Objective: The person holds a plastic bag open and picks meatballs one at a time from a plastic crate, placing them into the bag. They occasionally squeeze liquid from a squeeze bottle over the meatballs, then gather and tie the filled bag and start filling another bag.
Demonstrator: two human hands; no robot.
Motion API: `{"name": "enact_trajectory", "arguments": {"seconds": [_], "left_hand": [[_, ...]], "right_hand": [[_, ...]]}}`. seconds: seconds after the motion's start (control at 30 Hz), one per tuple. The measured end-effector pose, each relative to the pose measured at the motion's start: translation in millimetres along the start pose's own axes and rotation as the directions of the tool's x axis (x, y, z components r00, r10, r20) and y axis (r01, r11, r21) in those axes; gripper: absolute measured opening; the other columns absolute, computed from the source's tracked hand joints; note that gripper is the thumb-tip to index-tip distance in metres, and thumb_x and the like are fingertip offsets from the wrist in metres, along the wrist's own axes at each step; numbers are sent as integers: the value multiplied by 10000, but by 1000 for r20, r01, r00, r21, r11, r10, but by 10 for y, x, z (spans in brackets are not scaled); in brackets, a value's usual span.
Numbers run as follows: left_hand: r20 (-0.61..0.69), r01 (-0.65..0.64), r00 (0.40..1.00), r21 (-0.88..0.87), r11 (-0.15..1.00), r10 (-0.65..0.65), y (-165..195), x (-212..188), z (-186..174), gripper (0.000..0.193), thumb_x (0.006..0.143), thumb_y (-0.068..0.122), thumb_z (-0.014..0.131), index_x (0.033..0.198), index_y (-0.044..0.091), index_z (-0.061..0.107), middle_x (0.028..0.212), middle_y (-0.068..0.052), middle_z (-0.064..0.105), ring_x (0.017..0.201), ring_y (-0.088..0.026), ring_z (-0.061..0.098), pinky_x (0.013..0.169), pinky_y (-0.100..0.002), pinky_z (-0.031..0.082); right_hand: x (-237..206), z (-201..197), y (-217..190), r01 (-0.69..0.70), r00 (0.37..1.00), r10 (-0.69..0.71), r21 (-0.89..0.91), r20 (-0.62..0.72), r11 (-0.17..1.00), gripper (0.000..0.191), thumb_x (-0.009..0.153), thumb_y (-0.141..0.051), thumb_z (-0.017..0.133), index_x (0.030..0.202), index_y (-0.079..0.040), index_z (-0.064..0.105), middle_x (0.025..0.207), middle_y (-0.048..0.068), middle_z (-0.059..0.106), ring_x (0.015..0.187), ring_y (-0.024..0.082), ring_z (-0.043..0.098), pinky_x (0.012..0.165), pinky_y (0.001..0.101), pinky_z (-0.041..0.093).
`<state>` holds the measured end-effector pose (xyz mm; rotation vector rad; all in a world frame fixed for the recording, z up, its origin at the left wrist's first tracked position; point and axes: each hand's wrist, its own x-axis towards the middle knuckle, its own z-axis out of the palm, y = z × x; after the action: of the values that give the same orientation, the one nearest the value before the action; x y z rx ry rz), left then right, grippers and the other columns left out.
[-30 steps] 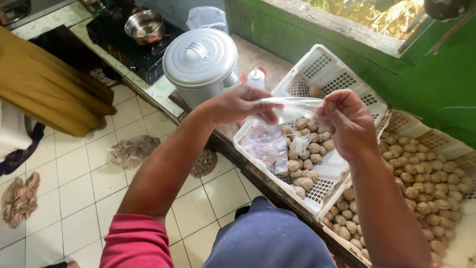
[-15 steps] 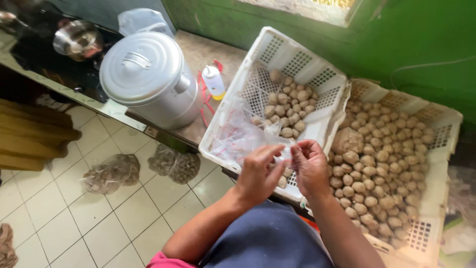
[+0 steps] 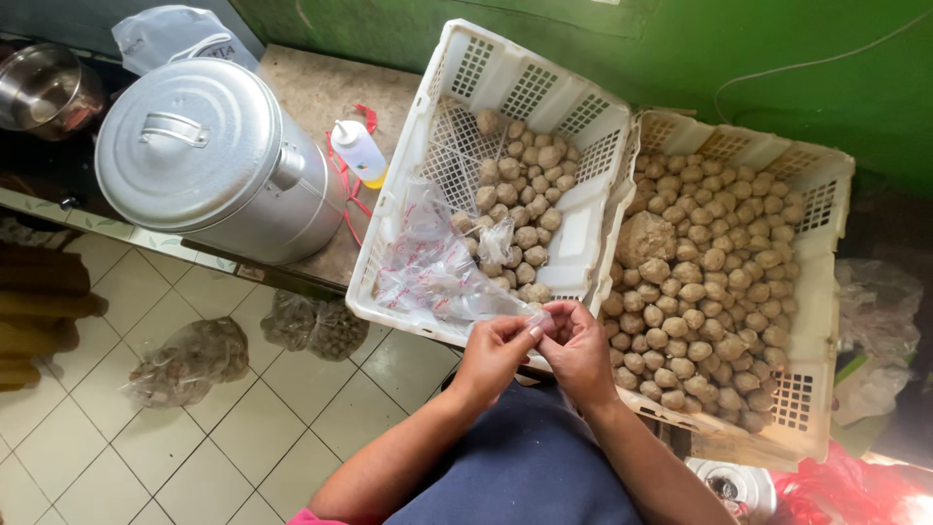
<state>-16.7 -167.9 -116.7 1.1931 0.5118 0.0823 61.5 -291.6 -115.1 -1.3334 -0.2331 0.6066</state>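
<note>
Both hands are working a thin clear plastic bag point(image 3: 442, 277) right at the near rim of the white perforated plastic crate point(image 3: 505, 73). The left hand point(image 3: 494, 352) and right hand point(image 3: 580, 350) pinch the bag's mouth together between fingertips, hands touching each other, while the rest of the bag trails off into the crate over its pale brown round meatballs point(image 3: 525, 209). Just right of that crate sits a second white crate point(image 3: 816, 321), way fuller of the same balls. Left of it on the stone surface point(image 3: 321, 87): a small squeeze bottle point(image 3: 358, 151) and a big lidded aluminium pot point(image 3: 209, 160)
</note>
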Motion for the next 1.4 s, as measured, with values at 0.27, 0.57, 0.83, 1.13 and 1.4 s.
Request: {"name": "enact_trajectory", "arguments": {"seconds": [0.27, 0.57, 0.83, 1.13, 1.4], "left_hand": [[-68, 54, 992, -533, 844, -106, -58, 177, -83, 111, 1009, 177, 619, 987, 76, 662, 793, -11, 662, 690, -114, 645, 667, -308, 589], [-24, -428, 848, 561, 709, 530, 514, 250, 19, 107, 928, 90, 686, 969, 9, 742, 808, -116, 657, 712, -231, 638, 660, -352, 506], [-21, -514, 798, 498, 699, 602, 479, 54, 204, 110, 911, 70, 701, 995, 16, 746, 869, -130, 673, 818, -259, 670, 721, -345, 536], [-118, -167, 970, 306, 937, 211, 419, 421, -27, 113, 937, 77, 686, 971, 13, 773, 831, -115, 761, 759, -205, 695, 686, -331, 545], [324, -468, 832, 845, 258, 450, 816, 179, 272, 88, 790, 105, 694, 777, 66, 772, 828, -156, 712, 860, -374, 678, 777, -495, 542]], "right_hand": [[31, -80, 56, -32, 988, -10, -262, -157, 965, 198, 894, -29, 728, 1068, -12, 637, 736, -25, 571, 633, 63, 566, 578, 223, 512], [-112, -30, -273, 648, 762, -645, -42, 57, 761, 185, 979, -75, 598, 1135, -37, 507, 1082, 30, 512, 953, 105, 561, 962, 315, 567], [208, -23, 230, 181, 958, -280, 634, 59, 752, 133, 966, 34, 536, 1089, 34, 590, 928, 65, 600, 818, 124, 553, 778, 259, 486], [105, 138, 35, 439, 877, -446, -678, 179, 590, 209, 963, -32, 570, 1167, 11, 558, 968, 200, 680, 861, 354, 674, 742, 442, 541], [427, -7, 211, 634, 772, -160, -729, 615, 258, 412, 791, -162, 704, 1181, -55, 627, 1190, 206, 670, 1157, 372, 598, 973, 454, 485]]}}
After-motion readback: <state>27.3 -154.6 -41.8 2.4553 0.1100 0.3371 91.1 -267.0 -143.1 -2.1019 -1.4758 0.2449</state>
